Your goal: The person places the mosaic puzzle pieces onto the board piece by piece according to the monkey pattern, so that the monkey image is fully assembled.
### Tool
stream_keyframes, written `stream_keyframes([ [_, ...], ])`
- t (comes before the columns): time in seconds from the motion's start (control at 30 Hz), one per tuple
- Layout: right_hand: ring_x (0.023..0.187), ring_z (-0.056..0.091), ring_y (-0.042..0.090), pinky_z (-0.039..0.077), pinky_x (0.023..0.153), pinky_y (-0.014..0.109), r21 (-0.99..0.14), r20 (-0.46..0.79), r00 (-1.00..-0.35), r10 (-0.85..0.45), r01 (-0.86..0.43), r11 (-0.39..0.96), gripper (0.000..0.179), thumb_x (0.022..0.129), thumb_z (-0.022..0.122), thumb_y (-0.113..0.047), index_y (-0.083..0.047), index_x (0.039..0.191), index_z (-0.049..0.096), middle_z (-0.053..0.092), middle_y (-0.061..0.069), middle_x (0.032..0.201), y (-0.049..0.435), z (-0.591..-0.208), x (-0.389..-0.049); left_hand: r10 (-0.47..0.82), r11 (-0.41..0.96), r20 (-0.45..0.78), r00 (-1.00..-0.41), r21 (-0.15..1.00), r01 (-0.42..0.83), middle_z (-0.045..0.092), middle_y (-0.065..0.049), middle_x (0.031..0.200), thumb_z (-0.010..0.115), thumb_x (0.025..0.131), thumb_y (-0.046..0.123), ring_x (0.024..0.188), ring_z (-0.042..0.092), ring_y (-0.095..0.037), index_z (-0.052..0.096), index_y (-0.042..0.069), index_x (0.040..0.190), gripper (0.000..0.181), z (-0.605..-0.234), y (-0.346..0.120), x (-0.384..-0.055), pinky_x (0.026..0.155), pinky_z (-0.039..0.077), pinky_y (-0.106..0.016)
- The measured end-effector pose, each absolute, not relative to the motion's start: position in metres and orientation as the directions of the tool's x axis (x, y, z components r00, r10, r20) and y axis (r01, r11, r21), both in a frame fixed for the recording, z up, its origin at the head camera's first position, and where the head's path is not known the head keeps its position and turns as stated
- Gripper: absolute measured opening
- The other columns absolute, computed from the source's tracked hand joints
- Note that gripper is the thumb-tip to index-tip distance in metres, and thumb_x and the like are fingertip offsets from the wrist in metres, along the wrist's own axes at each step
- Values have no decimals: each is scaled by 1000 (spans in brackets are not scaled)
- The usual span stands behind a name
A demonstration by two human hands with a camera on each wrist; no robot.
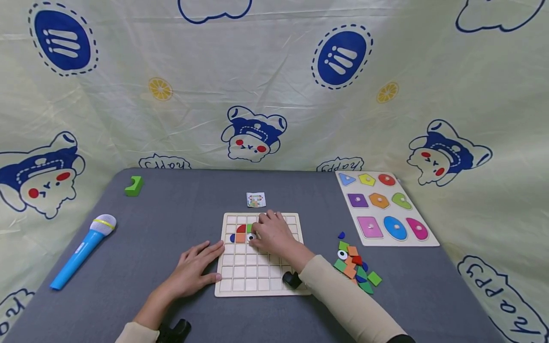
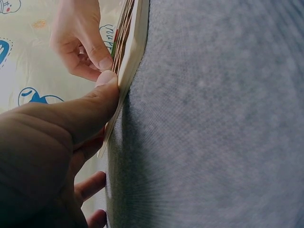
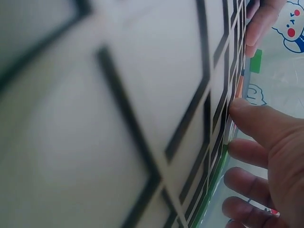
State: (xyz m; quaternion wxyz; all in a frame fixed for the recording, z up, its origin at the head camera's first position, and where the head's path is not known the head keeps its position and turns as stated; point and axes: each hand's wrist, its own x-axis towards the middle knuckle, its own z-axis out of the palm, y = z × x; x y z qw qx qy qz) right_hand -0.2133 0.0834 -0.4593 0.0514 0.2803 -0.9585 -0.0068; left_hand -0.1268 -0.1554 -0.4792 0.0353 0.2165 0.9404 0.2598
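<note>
centrally on the counter [image 1: 180, 205], a pale gridded board [image 1: 250, 272], likely light and stiff; left hand [image 1: 195, 267] relaxed against its left edge, right hand [image 1: 276, 234] with thumb and fingers apart over small tiles [image 1: 240, 237], probably rigid, best pinched by their edges.

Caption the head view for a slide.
Left hand against the gridded board, right hand at its coloured pieces.
</note>
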Motion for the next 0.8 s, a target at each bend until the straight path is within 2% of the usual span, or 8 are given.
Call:
stream_keyframes([
  [0.3,88,43,16,34,80,34,-47,115,-845,-522,-529,847,27,80,70,-48,-25,95,71,56,-4,91,90,-457,-211,425,771,37,-904,508,383,40,-5,150,69,83,31,139,31,-38,44,12,142,67,-479,-155,-127,101,23,-63],
  [0.5,88,43,16,37,85,38,-92,176,-847,-502,-522,848,32,80,71,-47,-22,100,71,54,-4,90,107,-450,-205,426,768,39,-904,512,384,40,-4,151,70,83,31,139,30,-38,43,12,142,68,-481,-155,-128,102,22,-63],
  [0.67,84,42,15,35,79,36,-135,221,-853,-473,-507,851,30,79,73,-44,-20,98,72,55,-4,89,131,-443,-199,429,764,46,-902,514,389,40,-5,150,70,82,31,139,30,-39,44,12,142,68,-481,-156,-128,101,22,-63],
  [0.8,86,45,16,37,79,38,-165,247,-864,-438,-483,860,30,77,75,-42,-19,96,73,58,-1,92,153,-439,-193,424,766,46,-905,514,385,40,-4,150,70,82,30,139,30,-38,44,12,142,69,-481,-156,-128,101,22,-63],
])
